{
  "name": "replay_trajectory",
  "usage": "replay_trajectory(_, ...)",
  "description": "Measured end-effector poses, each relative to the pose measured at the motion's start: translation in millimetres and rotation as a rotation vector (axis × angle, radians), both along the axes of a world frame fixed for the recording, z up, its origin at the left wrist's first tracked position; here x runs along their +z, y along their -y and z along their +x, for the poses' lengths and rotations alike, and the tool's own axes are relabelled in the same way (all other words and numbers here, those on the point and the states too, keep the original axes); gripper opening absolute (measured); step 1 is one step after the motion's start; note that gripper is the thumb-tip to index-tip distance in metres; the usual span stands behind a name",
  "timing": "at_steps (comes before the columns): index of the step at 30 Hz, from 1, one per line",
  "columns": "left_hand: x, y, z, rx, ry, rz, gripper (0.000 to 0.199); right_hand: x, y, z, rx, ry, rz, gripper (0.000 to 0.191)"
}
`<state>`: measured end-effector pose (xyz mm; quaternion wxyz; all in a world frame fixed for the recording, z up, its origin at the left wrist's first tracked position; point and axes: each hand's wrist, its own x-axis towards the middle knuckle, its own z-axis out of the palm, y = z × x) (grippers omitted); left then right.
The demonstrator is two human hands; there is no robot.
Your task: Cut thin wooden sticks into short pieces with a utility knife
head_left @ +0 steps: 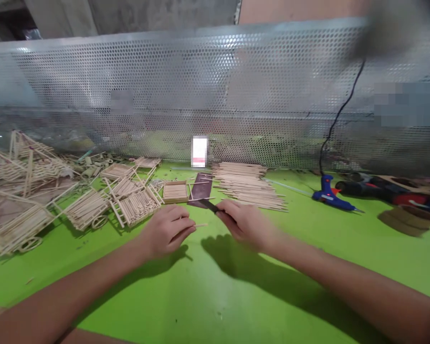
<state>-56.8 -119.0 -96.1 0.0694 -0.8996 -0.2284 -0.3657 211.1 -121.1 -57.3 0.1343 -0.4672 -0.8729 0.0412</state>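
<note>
Above the green tabletop, my left hand (170, 227) is closed in a pinch on a thin wooden stick (201, 224), whose pale end points right. My right hand (245, 222) is shut round a dark, flat knife (209, 206), its blade pointing up and left. Behind the knife lies a dark plate (205, 184) with thin sticks across it. A small wooden tray (175, 192) filled with short sticks stands just left of the plate. To the right of the plate, a wide pile of long wooden sticks (247, 186) is spread out.
Several small stick-built carts (134, 203) crowd the left side, with stick frames (28, 162) behind. A blue glue gun (331, 196) with a black cord lies at right, near a brown tape roll (408, 220). A perforated metal screen (165, 95) closes off the back.
</note>
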Motion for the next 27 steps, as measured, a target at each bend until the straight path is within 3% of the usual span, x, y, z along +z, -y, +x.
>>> replay_trajectory(2, -1.4, 1.7, 1.1, -0.031, 0.033, -0.013, 0.020, -3.8, -15.3, 5.9, -0.128, 0.209, -0.021, 0.031)
replay_trajectory(6, -2.2, 5.0, 2.9, -0.141, 0.124, -0.182, 0.022, -12.4, -35.8, 18.1, -0.084, 0.328, 0.000, 0.028)
replay_trajectory(10, 0.5, 11.6, 3.2, -0.076, 0.135, -0.575, 0.023, -6.3, -22.7, 16.0, 0.078, 0.113, 0.032, 0.035)
replay_trajectory(13, 3.0, 16.0, 4.1, -0.051, 0.096, -0.744, 0.029, 1.8, 2.9, 3.4, 0.256, -0.078, -0.205, 0.041)
replay_trajectory(15, 3.8, 17.1, 4.6, -0.061, 0.079, -0.756, 0.029, 2.7, 16.7, -5.5, 0.305, -0.113, -0.378, 0.038)
replay_trajectory(17, 3.7, 16.2, 3.8, -0.067, 0.066, -0.718, 0.029, -0.9, 22.5, -11.5, 0.278, -0.125, -0.411, 0.031)
replay_trajectory(22, 0.4, 5.2, -5.3, -0.036, -0.066, -0.581, 0.030, -11.4, 9.4, -11.2, 0.150, 0.102, -0.270, 0.027)
replay_trajectory(27, -2.6, -2.1, -10.3, -0.017, -0.319, -0.478, 0.032, -11.5, -0.4, -7.9, 0.150, 0.349, -0.177, 0.032)
